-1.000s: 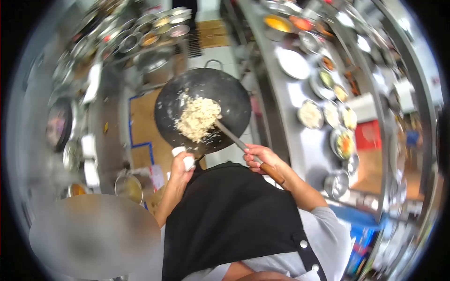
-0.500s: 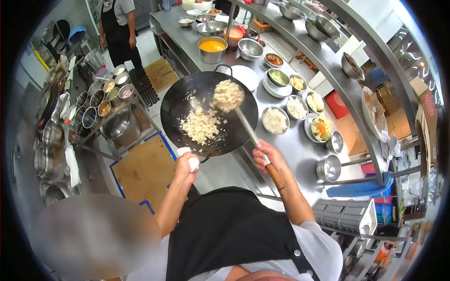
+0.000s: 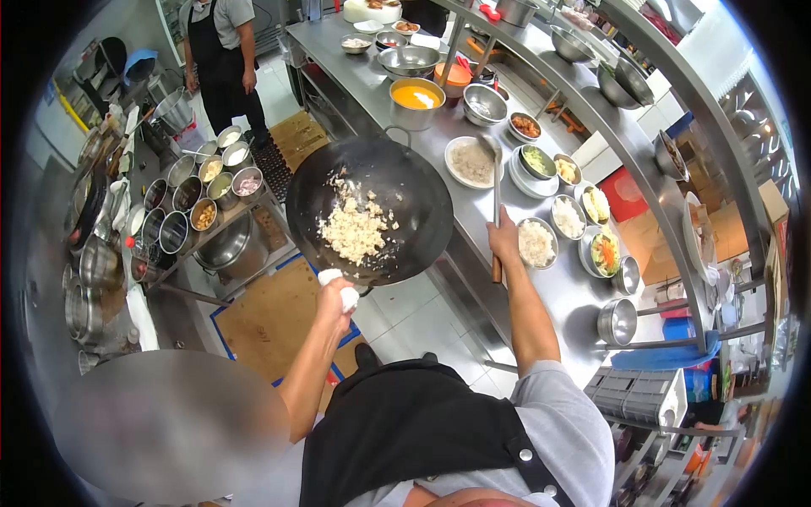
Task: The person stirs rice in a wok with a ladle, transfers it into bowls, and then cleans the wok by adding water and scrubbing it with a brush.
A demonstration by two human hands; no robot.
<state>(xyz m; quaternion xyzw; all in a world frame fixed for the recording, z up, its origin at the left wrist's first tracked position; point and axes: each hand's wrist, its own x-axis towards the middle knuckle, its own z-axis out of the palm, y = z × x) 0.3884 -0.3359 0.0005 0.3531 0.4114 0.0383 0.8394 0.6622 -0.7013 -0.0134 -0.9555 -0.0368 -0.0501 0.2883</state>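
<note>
My left hand (image 3: 336, 304) is closed on the near handle of a large black wok (image 3: 414, 190), with a folded white cloth (image 3: 340, 287) between. The wok is held up off the counter and tilted. Pale, crumbly food that looks like fried rice (image 3: 356, 230) lies in its lower part. My right hand (image 3: 504, 237) grips the wood-ended handle of a metal ladle (image 3: 498, 182). The ladle's head is at the right edge of a white plate (image 3: 452, 173) on the counter, and greyish-brown food (image 3: 471, 160) fills the plate. Whether the ladle still holds food is hidden.
Bowls of rice (image 3: 536, 243) and vegetables (image 3: 605, 253) stand on the steel counter (image 3: 545, 313). A pot of orange liquid (image 3: 416, 95) is farther back. Left is a rack of ingredient tins (image 3: 203, 215). A person in an apron (image 3: 221, 63) stands behind it. A steel shelf (image 3: 650, 169) overhangs the right.
My right hand has carried the loaded ladle from above the wok rightward to the plate. The plate, bare before, now holds food. My left hand keeps its hold on the wok.
</note>
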